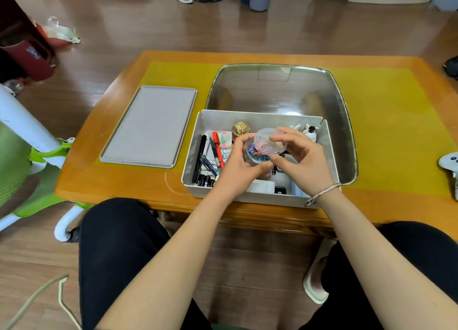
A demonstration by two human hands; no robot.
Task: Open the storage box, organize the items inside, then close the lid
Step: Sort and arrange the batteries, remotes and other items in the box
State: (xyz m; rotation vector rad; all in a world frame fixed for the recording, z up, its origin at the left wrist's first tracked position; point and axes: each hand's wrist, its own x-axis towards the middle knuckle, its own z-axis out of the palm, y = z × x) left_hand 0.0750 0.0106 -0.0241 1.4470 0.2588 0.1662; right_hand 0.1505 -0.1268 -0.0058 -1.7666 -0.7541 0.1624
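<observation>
The white storage box (260,117) stands uncovered at the table's near edge, and its grey lid (148,126) lies flat to its left. Over the box, my left hand (238,167) grips a small clear jar (250,153) filled with coloured binder clips. My right hand (302,161) pinches the jar's clear round lid (270,141), tilted on top of the jar. Inside the box lie black pens (199,156), a red marker (217,147), batteries (205,181), a gold-capped bottle (241,129) and a small rabbit figure (309,131).
A large clear plastic tub (329,94) sits behind and to the right of the box on a yellow mat (396,131). A white game controller (449,162) rests at the table's right edge. A green and white chair (29,156) stands on the left.
</observation>
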